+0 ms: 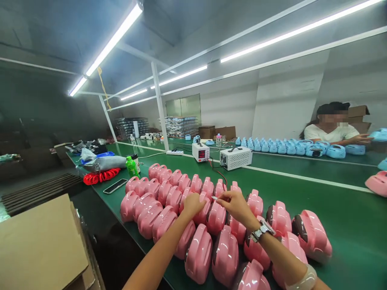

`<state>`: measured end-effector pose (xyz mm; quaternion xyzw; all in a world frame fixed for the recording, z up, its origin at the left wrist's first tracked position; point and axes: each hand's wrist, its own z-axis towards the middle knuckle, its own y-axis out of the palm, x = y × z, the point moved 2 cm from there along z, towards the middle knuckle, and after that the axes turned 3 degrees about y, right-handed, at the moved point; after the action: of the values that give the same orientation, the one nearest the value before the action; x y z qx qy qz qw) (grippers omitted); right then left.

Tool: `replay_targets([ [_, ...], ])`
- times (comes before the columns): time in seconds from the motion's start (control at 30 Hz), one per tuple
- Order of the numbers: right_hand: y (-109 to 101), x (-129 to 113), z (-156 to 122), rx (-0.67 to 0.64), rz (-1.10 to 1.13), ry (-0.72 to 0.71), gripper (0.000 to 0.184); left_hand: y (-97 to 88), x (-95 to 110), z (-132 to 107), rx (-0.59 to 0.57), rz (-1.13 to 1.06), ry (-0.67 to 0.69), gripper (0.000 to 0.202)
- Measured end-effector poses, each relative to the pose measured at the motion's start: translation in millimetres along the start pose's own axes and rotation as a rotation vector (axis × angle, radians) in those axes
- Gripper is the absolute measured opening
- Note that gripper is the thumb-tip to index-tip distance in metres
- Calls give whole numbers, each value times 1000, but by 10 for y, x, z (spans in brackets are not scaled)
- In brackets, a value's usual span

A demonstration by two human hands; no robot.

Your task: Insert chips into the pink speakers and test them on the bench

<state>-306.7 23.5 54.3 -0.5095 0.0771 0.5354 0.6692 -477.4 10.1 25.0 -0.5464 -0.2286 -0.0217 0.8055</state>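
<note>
- Left hand (192, 204): lies curled over the top of one pink shell (203, 214) in the middle of the bunch, fingers bent in tight, gripping it.
- Right hand (238, 204): pinches a small pale bit (215, 197) between thumb and fingertips, just above that same shell; too small to tell what it is.
- Watch (261, 230): sits on the right wrist.
- Pink shells (157, 217): lie packed side by side, touching, on the green tabletop (347, 217), right in front and under both arms.
- Behind the bunch: a small white box with red numbers (200, 152) and a bigger white box (236, 158), just beside each other.
- Off to the left: a green bottle (131, 166), a phone (115, 185) lying flat, and red coiled cords (101, 176).
- Far across: a row of blue shells (281, 147) and another person (331, 133) in a white top, well apart from both hands.
</note>
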Motion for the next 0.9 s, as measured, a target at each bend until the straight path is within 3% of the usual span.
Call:
replay_targets([
  [0.2, -89, -207, -64, 33, -39, -49, 23, -457, 98, -71, 266, -420, 40, 49],
  [0.37, -197, -459, -137, 55, 12, -154, 21, -778, 301, -253, 316, -719, 93, 49],
  [0.67, -347, -525, -299, 74, 82, -245, 32, -870, 373, -416, 313, -936, 62, 53],
  [0.9, -334, -529, -328, -40, 2, -292, 32, -880, 461, -521, 260, -918, 120, 57],
])
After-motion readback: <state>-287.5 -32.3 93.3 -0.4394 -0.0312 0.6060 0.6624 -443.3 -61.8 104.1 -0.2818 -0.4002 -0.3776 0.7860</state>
